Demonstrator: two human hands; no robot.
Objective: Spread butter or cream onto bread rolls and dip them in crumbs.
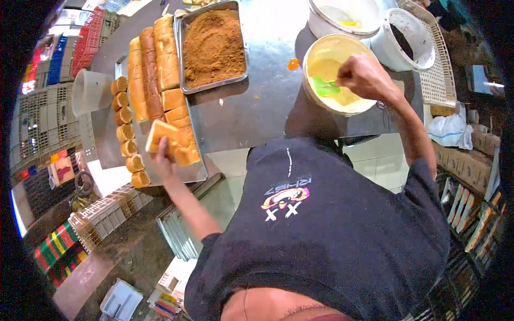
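My left hand (166, 162) grips a slice of bread (159, 134), tilted up over the near end of a metal tray (199, 174). Long rows of golden and brown bread loaves (167, 53) lie on that tray. Small round buns (127, 132) line its left side. My right hand (365, 77) is closed over the yellow cream in a round tub (308, 77). From its fingers a bright green spatula (323, 87) reaches into the cream; the grip on its handle is mostly hidden by the hand.
A tray of brown crumbs (212, 48) sits beside the loaves. Behind the cream tub stand a white bucket (321, 24) and another tub with dark contents (401, 40). A cream-coloured basket (439, 88) is at the right edge, a clear container (88, 93) at the left. An orange scrap (293, 64) lies on the metal table.
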